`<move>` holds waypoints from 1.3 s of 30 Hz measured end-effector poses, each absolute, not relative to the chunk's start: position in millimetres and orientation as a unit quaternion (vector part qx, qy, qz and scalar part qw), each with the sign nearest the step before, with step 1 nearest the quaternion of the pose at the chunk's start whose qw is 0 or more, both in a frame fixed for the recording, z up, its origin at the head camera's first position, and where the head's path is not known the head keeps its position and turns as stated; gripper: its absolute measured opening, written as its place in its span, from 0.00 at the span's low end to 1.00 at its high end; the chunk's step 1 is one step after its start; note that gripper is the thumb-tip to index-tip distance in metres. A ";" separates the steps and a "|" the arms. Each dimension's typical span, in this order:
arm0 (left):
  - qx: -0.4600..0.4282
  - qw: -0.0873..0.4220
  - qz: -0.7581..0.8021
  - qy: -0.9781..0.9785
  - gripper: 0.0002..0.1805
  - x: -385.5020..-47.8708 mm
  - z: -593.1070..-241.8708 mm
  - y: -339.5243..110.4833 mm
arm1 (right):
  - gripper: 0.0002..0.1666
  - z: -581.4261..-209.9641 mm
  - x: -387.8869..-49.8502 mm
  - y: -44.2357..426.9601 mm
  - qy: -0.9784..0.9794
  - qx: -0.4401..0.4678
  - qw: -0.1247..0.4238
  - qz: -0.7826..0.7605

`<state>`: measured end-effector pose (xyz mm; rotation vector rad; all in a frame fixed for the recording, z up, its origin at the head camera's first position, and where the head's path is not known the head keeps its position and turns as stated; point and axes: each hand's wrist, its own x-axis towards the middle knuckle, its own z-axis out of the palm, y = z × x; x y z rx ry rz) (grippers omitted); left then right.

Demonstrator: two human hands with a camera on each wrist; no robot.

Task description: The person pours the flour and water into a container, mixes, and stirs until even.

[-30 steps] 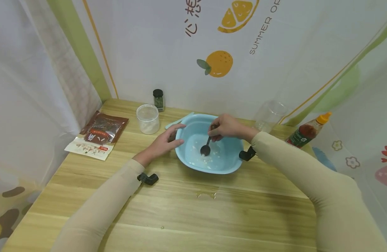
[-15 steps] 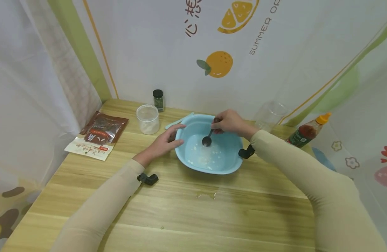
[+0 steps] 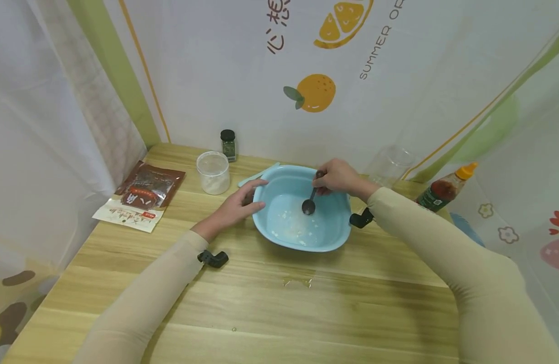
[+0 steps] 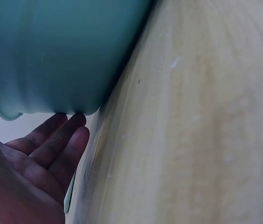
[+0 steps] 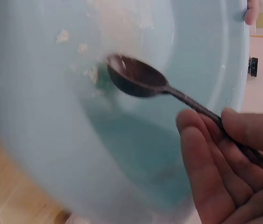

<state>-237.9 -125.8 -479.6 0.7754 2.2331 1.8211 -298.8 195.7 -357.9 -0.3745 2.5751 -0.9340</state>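
A light blue plastic basin (image 3: pixel 302 242) stands on the wooden table, with whitish bits and a wet film on its floor. My left hand (image 3: pixel 231 208) holds the basin's left side. Its thumb and index finger lie over the rim, while the other fingers (image 4: pixel 61 142) touch the outer wall in the left wrist view. With thumb and fingers, my right hand (image 3: pixel 337 178) pinches the handle of a dark brown spoon (image 3: pixel 308 206). The spoon's bowl (image 5: pixel 136 77) hangs inside the basin, tilted; whether it touches the floor is unclear.
Left of the basin stand a clear tub of white powder (image 3: pixel 214 174) and a black-capped spice jar (image 3: pixel 228 145). A brown packet (image 3: pixel 147 189) lies farther left. At right are a clear container (image 3: pixel 393 164) and a red sauce bottle (image 3: pixel 443 189). A pale blue stick (image 3: pixel 261 174) lies behind the basin.
My right hand has moved the spoon rightward inside the basin, lifting its bowl away from the whitish bits. My left hand has stayed on the basin's rim.
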 end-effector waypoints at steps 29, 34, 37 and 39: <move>0.267 0.076 0.610 0.742 0.34 -240.2 -482.1 -125.8 | 0.09 -358.4 -303.7 187.7 0.909 -0.119 0.201 -0.345; 0.270 0.078 0.612 0.739 0.35 -239.9 -481.2 -125.5 | 0.08 -364.5 -304.3 177.1 0.893 -0.112 0.200 -0.387; 0.267 0.078 0.612 0.741 0.35 -240.1 -481.2 -125.4 | 0.07 -367.2 -300.0 171.3 0.870 -0.129 0.243 -0.408; 0.267 0.078 0.612 0.740 0.35 -240.6 -481.6 -125.6 | 0.07 -366.6 -295.3 169.4 0.861 -0.147 0.273 -0.404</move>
